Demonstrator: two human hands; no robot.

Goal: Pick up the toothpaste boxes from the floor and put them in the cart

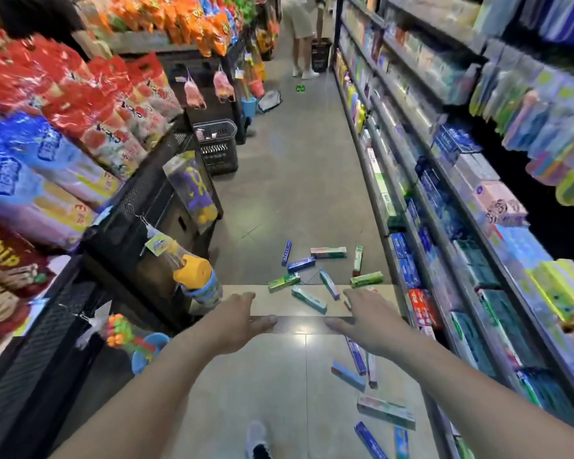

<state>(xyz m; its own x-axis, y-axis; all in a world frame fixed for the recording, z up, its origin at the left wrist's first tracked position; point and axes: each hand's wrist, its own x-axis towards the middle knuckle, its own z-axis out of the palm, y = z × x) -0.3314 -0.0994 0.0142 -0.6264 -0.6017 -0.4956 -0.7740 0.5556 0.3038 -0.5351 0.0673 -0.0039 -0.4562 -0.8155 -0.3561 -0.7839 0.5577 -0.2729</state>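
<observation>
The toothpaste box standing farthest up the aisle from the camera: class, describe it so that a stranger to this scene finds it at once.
Start at the toiletries shelving along the right of the aisle, then drop to the scatter of toothpaste boxes on the grey floor beyond the two outstretched hands. At the scatter's far left edge lies a dark blue toothpaste box. Unlike its neighbours, it points almost straight up the aisle.

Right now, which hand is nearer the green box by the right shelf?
Right hand: just below the green box. Left hand is far off to its left.

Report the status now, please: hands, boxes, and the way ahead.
Left hand and right hand open, holding nothing. Toothpaste boxes scattered on floor, none picked up. No cart in view. Aisle ahead open.
</observation>
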